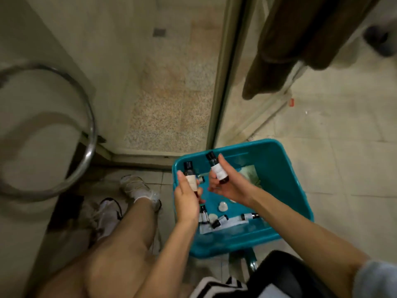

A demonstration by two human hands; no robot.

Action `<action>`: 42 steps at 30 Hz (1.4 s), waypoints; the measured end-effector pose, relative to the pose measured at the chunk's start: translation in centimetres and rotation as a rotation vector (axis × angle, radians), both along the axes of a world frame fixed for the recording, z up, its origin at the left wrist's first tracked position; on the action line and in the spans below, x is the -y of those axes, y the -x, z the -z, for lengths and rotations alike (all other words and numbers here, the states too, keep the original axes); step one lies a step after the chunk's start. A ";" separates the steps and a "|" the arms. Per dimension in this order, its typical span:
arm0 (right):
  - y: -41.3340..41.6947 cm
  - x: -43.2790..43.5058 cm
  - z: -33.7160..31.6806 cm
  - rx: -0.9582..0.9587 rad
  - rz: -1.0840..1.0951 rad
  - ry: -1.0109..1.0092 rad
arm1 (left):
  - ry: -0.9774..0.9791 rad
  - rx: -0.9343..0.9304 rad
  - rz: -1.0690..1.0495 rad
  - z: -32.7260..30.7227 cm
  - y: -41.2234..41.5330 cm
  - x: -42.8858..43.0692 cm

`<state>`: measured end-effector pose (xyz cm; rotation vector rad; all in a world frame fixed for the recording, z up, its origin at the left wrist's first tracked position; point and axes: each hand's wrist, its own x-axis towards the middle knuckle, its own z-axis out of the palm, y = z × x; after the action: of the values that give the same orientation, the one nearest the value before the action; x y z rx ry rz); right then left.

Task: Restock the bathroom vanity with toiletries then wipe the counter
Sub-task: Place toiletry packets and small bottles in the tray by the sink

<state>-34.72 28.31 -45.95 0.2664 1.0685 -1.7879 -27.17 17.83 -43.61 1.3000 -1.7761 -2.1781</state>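
Gripping 1 small bottle each, both hands hang over the teal tub [285,166] in the head view. The left hand [186,201] curls round the left bottle [190,175], which is dark with a black cap and a pale label and is held nearly upright above the tub's left rim. The right hand [231,187] clasps the right bottle [217,168] between thumb and fingers, its cap tilted toward the tub's far-left corner. Inside the tub, below the hands and close to its near wall, lie at least 3 loose bottles [219,221], beside 2 white round pieces [223,206] and a flat white packet [227,225]. A pale green cloth [250,174] is bunched at the tub's far side. Tiled floor [343,147] spreads to the right of the tub. To its left are the person's 2 pale shoes [134,186]. Beyond it rises a shower door frame [219,87], and a brown towel [285,50] hangs beyond its far-right corner.
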 end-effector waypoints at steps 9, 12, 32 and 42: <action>-2.0 4.6 -18.0 -0.539 -0.111 0.098 | 0.126 -0.484 -0.161 -16.7 -0.3 3.7; -3.1 6.5 -24.0 -0.533 -0.113 0.256 | 0.204 -0.573 -0.267 -22.1 -1.5 5.5; -9.4 30.0 -46.8 -1.039 -0.414 0.223 | 0.699 -0.608 -0.645 -43.6 -14.7 27.2; -3.5 47.2 -45.1 -1.082 -0.405 0.137 | 0.737 -0.382 -0.600 -41.2 -13.2 42.8</action>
<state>-31.18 -18.87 -0.87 -1.0474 1.5536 -1.5799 -13.94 -25.00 -2.40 0.9638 -1.5245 -1.1770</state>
